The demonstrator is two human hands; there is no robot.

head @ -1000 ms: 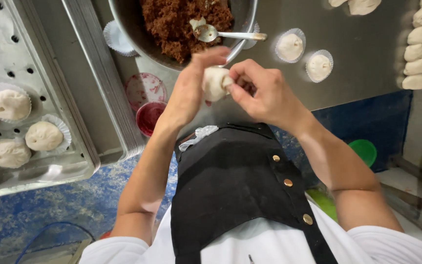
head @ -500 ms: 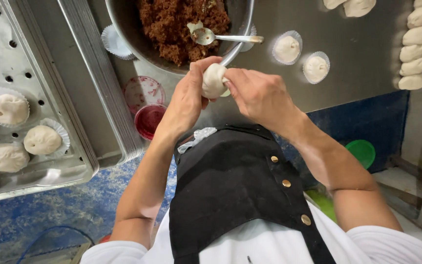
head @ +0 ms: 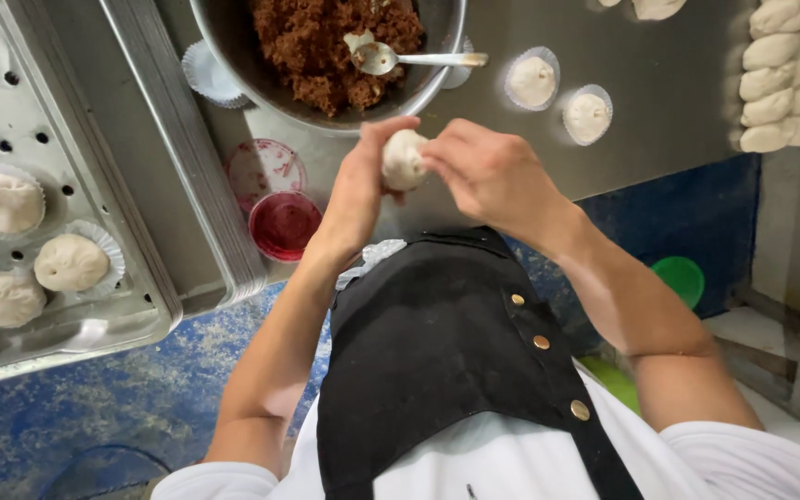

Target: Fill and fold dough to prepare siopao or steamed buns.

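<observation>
One dough ball (head: pixel 404 159) sat between the two hands, held above the front edge of the steel table (head: pixel 668 102), just below the bowl. The left hand (head: pixel 358 190) cupped it from the side, fingers curled up around it and thumb toward the top. The right hand (head: pixel 488 171) came in from the other side with its fingertips (head: pixel 432 157) pinched on the ball's upper edge. Both hands were closed on the dough, both forearms raised from the body and meeting in front of a black apron (head: pixel 437 352).

One metal bowl (head: pixel 233 46) of brown filling (head: pixel 326 46) stood just beyond the hands, with one spoon (head: pixel 391 58) lying in it, handle pointing right. To the right of the bowl two dough pieces in paper cups (head: pixel 531 80) stood side by side on the table. One stack of raw dough lumps (head: pixel 784 74) lay at the far right. Left of the hands stood one small red-filled dish (head: pixel 284 225) and one clear lid (head: pixel 266 168) touching it. On the perforated tray (head: pixel 11 111) at the left, three finished buns (head: pixel 69 263) in paper cups showed whole, with more cut off at the picture's edge. One empty paper cup (head: pixel 206 72) lay beside the bowl.
</observation>
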